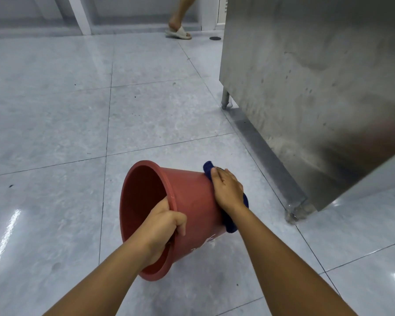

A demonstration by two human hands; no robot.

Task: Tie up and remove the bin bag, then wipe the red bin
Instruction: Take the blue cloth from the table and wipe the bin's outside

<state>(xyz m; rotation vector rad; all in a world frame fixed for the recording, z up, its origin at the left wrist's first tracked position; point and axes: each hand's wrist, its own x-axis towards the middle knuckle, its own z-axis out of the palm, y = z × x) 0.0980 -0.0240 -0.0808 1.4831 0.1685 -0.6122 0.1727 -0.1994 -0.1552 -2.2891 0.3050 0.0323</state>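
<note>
Plainly, the biggest risk comes from the glossy grey tiled floor (55,110): the round red plastic bin (192,201) is tipped on its side just above it, mouth toward nine o'clock and base toward three, and a slip could drop it or knock it against the brushed steel cabinet (306,87) standing close at two o'clock. Only the left hand (164,224) carries the bin, its fingers (180,226) hooked over the rim at six o'clock, thumb side inside, clamped on the edge; hard rubbing could twist the rim out of that hold. The right hand (228,190) lies flat, fingers together, pressing a dark blue cloth (230,224) on the outer wall near the base. No bag shows inside; the bin looks empty, smooth, with faint white lettering low on its side.
</note>
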